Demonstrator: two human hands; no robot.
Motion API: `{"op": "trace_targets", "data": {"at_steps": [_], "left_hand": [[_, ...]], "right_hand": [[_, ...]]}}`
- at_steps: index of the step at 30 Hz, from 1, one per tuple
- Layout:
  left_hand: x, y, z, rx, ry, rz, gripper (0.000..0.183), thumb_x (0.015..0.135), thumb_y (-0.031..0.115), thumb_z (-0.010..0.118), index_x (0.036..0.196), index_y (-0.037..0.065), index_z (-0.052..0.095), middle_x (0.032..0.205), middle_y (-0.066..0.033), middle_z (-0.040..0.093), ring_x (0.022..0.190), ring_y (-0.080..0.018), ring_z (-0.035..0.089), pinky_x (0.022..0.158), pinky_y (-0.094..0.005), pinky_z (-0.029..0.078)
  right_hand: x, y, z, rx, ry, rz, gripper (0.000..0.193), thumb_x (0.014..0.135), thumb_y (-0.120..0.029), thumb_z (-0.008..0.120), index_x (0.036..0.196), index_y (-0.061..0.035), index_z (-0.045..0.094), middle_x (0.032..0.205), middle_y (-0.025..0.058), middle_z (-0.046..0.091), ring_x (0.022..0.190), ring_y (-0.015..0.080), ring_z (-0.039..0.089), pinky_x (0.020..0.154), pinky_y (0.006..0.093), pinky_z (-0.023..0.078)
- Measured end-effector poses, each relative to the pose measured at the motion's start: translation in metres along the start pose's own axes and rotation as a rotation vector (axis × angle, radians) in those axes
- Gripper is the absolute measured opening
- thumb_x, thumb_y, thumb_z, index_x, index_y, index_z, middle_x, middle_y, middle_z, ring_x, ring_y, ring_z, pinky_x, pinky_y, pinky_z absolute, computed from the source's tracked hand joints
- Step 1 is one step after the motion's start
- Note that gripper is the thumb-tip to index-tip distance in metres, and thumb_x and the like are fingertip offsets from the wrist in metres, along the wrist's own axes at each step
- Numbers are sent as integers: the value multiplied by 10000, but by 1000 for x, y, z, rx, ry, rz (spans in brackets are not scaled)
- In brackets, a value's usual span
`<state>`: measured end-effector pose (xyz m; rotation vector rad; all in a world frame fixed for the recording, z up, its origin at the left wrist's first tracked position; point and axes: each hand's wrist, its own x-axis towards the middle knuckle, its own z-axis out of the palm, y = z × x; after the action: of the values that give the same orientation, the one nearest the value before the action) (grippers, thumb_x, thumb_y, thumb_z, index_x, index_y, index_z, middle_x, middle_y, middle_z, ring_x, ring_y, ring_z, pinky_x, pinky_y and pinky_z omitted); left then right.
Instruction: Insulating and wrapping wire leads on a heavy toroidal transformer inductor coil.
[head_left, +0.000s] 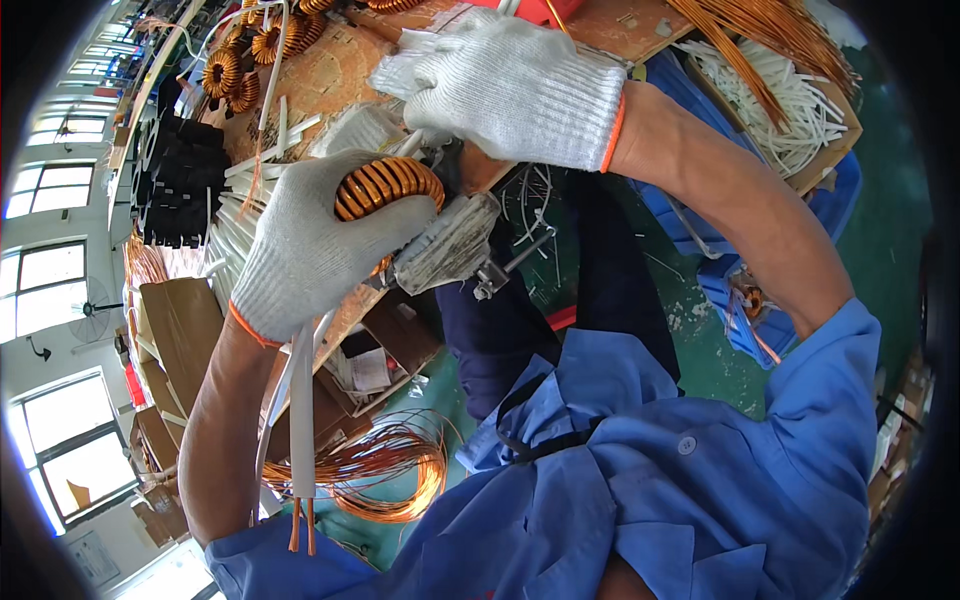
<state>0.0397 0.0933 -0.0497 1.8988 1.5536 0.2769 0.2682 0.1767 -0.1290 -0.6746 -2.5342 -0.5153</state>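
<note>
My left hand (300, 235), in a white knitted glove, is closed around a ring-shaped coil (390, 188) wound with thick copper wire. White-sleeved wire leads (302, 420) with bare copper ends hang below that hand. Just beyond the coil, my right hand (510, 90), also gloved, is closed with its fingers curled. A short whitish tube or sleeved wire (425, 138) shows beneath it, but what its fingers grip is hidden. The coil rests against a worn grey clamp or vise (450, 245) with a metal handle bar (528, 250) at the bench edge.
Several finished copper coils (228, 75) lie at the far left of the wooden bench (325, 60). Black parts (180, 180) are stacked at the left. White sleeves (780, 110) and copper wires (735, 55) fill a box at the right. A copper wire bundle (400, 470) lies below the bench.
</note>
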Motion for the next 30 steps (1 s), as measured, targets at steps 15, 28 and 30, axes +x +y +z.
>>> {"op": "trace_targets", "data": {"at_steps": [15, 28, 30], "left_hand": [[0, -5, -6, -1, -47, 15, 443, 887, 325, 832, 1108, -59, 819, 834, -105, 795, 747, -129, 742, 727, -316, 619], [-8, -9, -8, 243, -28, 165, 502, 896, 312, 829, 1217, -68, 761, 1113, -135, 803, 922, -149, 766, 805, -338, 624], [-28, 1, -7, 242, 124, 87, 643, 880, 438, 843, 1280, -55, 739, 1061, -165, 803, 914, -212, 784, 824, -388, 619]], "right_hand": [[-13, -3, 1, 62, 61, 15, 168, 911, -131, 748, 1077, -137, 777, 989, 80, 744, 959, 284, 774, 876, 429, 623], [-102, -139, 49, 1084, -138, 792, 247, 1087, -205, 542, 1104, -41, 726, 966, 250, 741, 986, 463, 722, 846, 538, 560], [-121, -143, 45, 977, 4, 621, 224, 1047, -241, 613, 1021, -43, 713, 917, 240, 712, 903, 444, 709, 838, 517, 551]]}}
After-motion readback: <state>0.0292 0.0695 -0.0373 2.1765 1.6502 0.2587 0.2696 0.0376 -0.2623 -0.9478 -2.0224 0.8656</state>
